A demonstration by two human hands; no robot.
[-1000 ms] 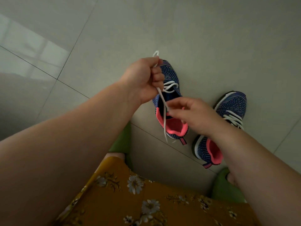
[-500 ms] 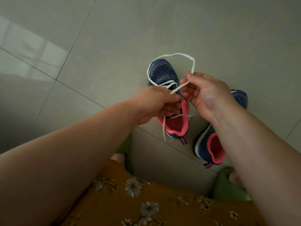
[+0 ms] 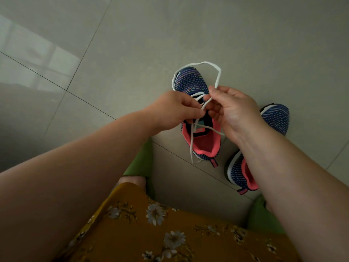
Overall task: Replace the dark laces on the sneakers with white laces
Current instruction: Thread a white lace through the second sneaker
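Above the navy knit sneaker with pink lining [image 3: 190, 80], the left hand [image 3: 175, 110] and right hand [image 3: 234, 110] both pinch its flat white lace [image 3: 217, 72], apparently tying it; no dark lace shows on either sneaker.

A single wide-angle view is given, taken from the wearer's head and aimed forward and steeply down at the tiled floor [image 3: 245, 35]. The forearms are seen entering from the lower corners, and the lap lies along the bottom edge. The hands are framed close, near the centre, with the floor well below them. Straight tile joints are bent slightly toward the edges. No second view is supplied.
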